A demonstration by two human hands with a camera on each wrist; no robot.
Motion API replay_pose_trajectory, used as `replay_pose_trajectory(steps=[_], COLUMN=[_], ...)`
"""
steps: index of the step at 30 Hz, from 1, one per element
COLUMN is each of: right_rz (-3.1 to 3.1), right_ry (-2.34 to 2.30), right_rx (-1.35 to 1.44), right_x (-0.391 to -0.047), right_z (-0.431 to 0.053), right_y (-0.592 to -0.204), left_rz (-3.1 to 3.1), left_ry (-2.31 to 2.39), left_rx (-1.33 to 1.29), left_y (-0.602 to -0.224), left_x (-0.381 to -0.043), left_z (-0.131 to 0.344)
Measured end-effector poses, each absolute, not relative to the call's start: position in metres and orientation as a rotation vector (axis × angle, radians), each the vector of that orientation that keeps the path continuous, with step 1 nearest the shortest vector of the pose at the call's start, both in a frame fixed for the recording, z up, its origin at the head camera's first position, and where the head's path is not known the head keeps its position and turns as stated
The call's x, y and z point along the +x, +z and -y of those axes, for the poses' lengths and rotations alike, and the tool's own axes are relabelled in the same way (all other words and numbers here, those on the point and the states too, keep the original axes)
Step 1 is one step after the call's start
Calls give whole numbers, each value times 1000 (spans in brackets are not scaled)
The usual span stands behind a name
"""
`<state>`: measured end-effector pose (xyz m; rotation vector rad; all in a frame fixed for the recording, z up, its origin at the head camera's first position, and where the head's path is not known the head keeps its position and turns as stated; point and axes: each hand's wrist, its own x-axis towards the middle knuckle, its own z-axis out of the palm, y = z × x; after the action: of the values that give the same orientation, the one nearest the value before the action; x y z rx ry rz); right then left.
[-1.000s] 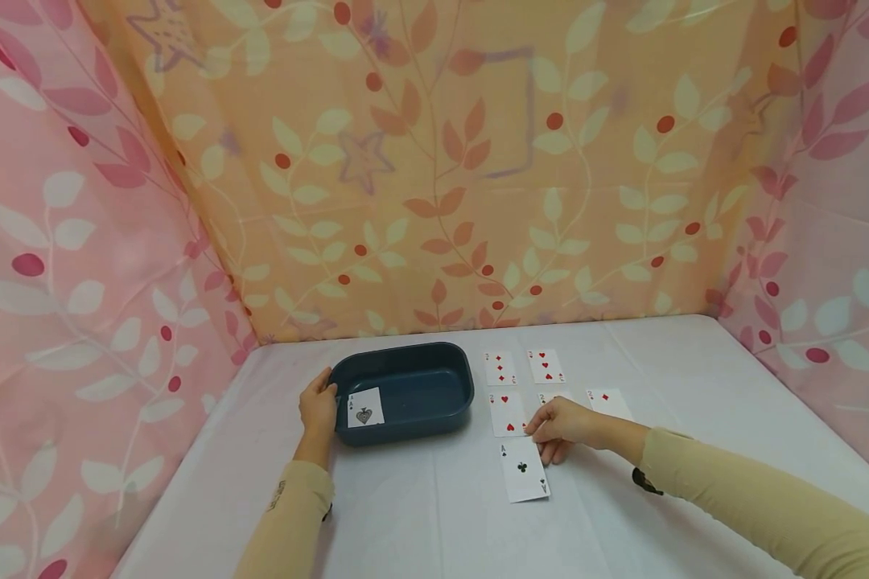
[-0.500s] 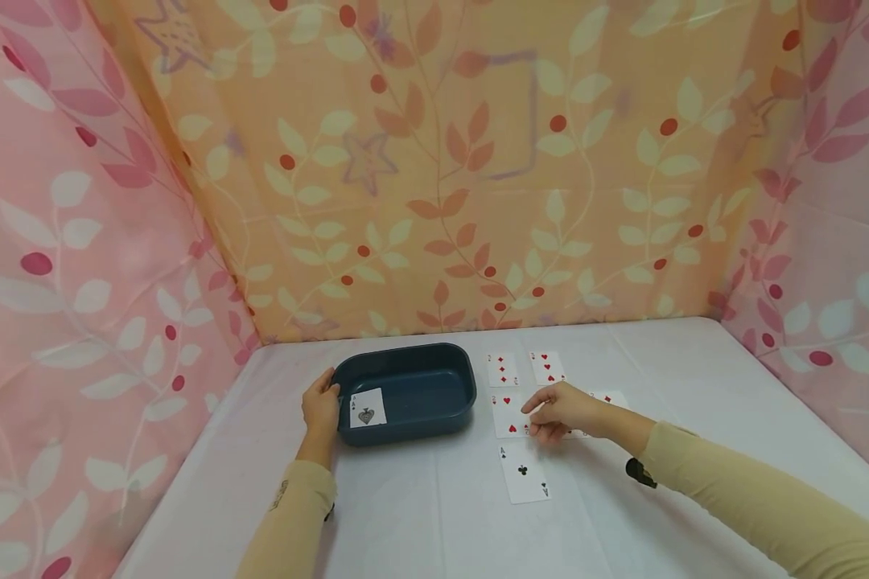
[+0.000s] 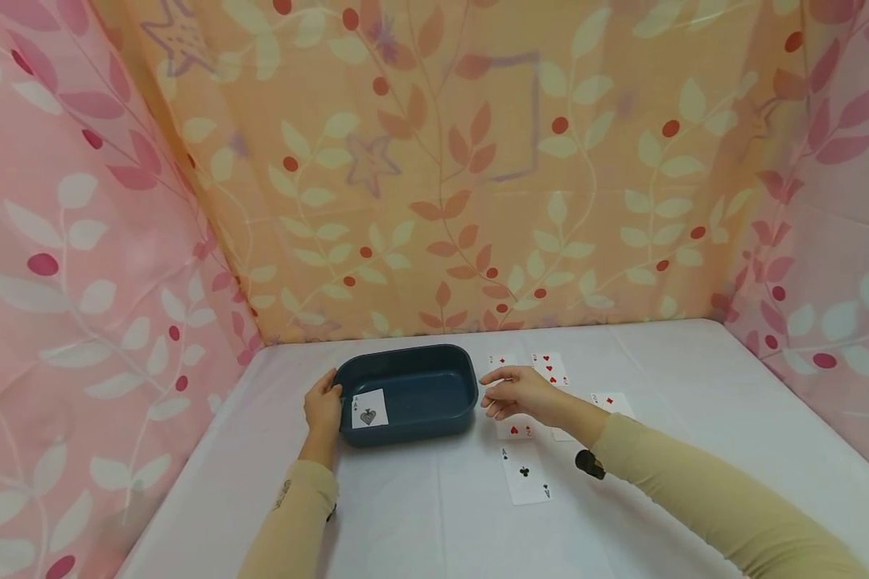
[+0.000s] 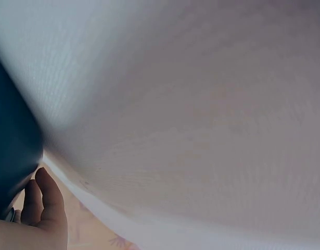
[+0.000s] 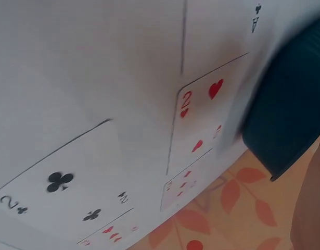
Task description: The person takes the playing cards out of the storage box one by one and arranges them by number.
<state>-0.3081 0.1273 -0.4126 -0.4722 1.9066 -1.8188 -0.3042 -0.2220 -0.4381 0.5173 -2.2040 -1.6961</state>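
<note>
My left hand (image 3: 322, 408) grips the left end of a dark blue plastic storage box (image 3: 409, 433); its fingers and thumb (image 4: 50, 200) show at the box's end in the left wrist view. Inside the box, near that end, is an ace of spades (image 3: 370, 410). My right hand (image 3: 525, 394) is just right of the box, loosely bent fingers pointing at its right wall and holding nothing. Below this hand are a two of hearts (image 5: 201, 117), partly covered in the head view, and a two of clubs (image 5: 71, 182). An ace of clubs (image 3: 527, 474) lies nearer the front.
Farther back lie a three of diamonds (image 3: 502, 359) and a three of hearts (image 3: 550, 369). A two of diamonds (image 3: 613, 402) is at the right of the cards. White cloth covers the table (image 3: 420, 515); patterned fabric (image 3: 405, 241) hangs behind and on both sides.
My right hand has left the ace of clubs on the table and moved left and back, over the two of hearts, towards the box. My left hand has stayed on the box.
</note>
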Motion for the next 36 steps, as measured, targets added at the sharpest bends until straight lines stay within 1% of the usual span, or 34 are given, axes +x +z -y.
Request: replay_pose_trajectory(steps=[8,22,27,31,36], right_rz=[-1848,-1797,-1829,-1916,-2091], right_ry=[-1940,-1999,-1999,-1935,-1683], right_rx=[-470,-505,-469,-441,-486], right_x=[-311,-310,-312,-316,-323], right_z=[-91,-33,-14,0,17], right_y=[-411,-414,-416,-419,-423], left_rz=[2197,2197,2194,2194,2188], left_ry=[-1719,-1692,-1683,-1688,-1714], left_rx=[529,555,554,561,566], left_y=[-438,-437,-437,-438,-437], left_x=[-303,-304,-306,-306,-305], left_z=[222,221,221,221,222])
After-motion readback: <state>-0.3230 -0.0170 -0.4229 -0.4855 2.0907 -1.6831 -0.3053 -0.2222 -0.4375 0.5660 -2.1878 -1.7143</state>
